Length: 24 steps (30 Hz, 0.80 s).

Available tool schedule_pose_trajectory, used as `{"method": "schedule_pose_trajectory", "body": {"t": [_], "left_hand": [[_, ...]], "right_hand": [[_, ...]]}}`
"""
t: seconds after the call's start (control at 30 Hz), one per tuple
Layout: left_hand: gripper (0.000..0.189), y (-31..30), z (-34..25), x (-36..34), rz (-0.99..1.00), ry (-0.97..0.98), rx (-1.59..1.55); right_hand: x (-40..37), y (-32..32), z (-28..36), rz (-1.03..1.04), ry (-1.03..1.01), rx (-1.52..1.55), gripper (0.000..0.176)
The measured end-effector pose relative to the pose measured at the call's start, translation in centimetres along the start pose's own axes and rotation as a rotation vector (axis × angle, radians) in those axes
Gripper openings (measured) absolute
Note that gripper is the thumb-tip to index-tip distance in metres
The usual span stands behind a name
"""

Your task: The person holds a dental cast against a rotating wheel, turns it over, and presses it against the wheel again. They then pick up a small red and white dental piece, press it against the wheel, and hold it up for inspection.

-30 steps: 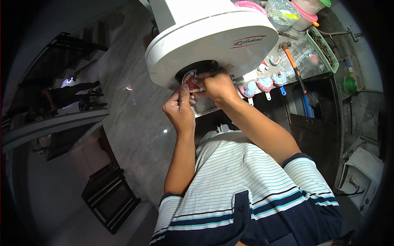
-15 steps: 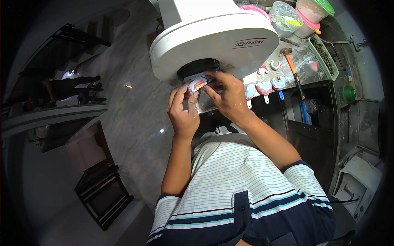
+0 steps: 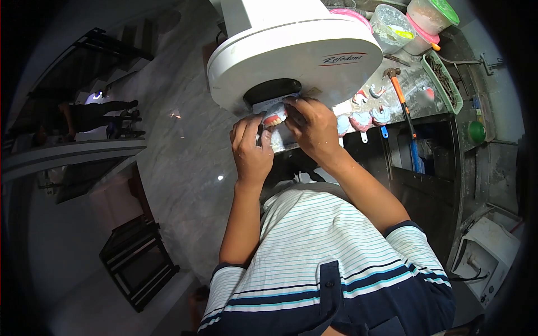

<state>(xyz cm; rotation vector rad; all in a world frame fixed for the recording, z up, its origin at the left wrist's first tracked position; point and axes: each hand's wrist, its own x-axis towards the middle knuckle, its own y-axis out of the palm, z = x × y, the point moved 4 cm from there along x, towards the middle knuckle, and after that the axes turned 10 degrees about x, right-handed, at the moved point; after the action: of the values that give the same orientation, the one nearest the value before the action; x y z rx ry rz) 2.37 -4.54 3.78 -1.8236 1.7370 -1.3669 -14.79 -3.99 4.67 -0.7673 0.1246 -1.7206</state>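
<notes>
Both my hands hold a dental model (image 3: 274,119) with pink gums and white teeth, pressed close under the dark opening of a big white round machine (image 3: 291,53). My left hand (image 3: 250,150) grips the model from the left with its fingers curled over it. My right hand (image 3: 314,131) clasps it from the right and covers most of it, so only the front teeth show.
Several more dental models (image 3: 361,119) lie on the bench edge to the right. An orange-handled hammer (image 3: 404,109), a green tray (image 3: 443,78) and plastic bowls (image 3: 390,23) sit behind. A white device (image 3: 487,255) stands at lower right. Another person (image 3: 84,117) is far left.
The model has turned from showing its pink underside to showing its teeth and sits closer under the machine's opening. Both hands closed tighter around it.
</notes>
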Motion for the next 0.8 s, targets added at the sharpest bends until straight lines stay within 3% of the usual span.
{"method": "schedule_pose_trajectory", "body": {"t": [0.27, 0.33, 0.37, 0.43, 0.47, 0.53, 0.6, 0.67, 0.8], "left_hand": [[0.035, -1.5, -0.4, 0.4, -0.118, 0.068, -0.059], [0.034, -1.8, -0.9, 0.6, -0.158, 0.108, -0.1], [0.034, -1.9, -1.2, 0.7, -0.159, 0.105, -0.1], [0.032, -2.1, -1.5, 1.2, -0.13, -0.036, -0.173], [0.032, -2.1, -1.5, 1.1, -0.131, -0.037, -0.173], [0.033, -1.7, -1.1, 0.8, -0.073, -0.072, -0.168], [0.033, -1.3, -0.4, 0.2, -0.053, -0.055, -0.131], [0.031, -1.1, -0.5, -0.4, 0.026, 0.021, -0.089], [0.031, -1.3, -0.5, -0.9, 0.048, 0.06, -0.08]], "right_hand": [[-0.5, -0.2, 2.1, -0.017, -0.166, 0.051, 0.041], [-0.9, 0.1, 1.4, 0.052, 0.026, 0.243, 0.038], [-1.0, 0.3, 1.3, 0.055, 0.026, 0.243, 0.038], [-1.6, 1.3, -0.4, 0.091, 0.453, 0.543, 0.036], [-1.4, 1.2, -0.3, 0.092, 0.453, 0.542, 0.036], [-1.3, 1.1, -0.4, 0.087, 0.766, 0.699, 0.037], [-0.7, -0.3, 0.7, 0.128, 0.739, 0.525, 0.039], [-0.2, -1.2, 2.0, 0.266, 0.455, 0.125, 0.042], [-0.1, -2.8, 2.3, 0.324, 0.278, 0.028, 0.048]]}}
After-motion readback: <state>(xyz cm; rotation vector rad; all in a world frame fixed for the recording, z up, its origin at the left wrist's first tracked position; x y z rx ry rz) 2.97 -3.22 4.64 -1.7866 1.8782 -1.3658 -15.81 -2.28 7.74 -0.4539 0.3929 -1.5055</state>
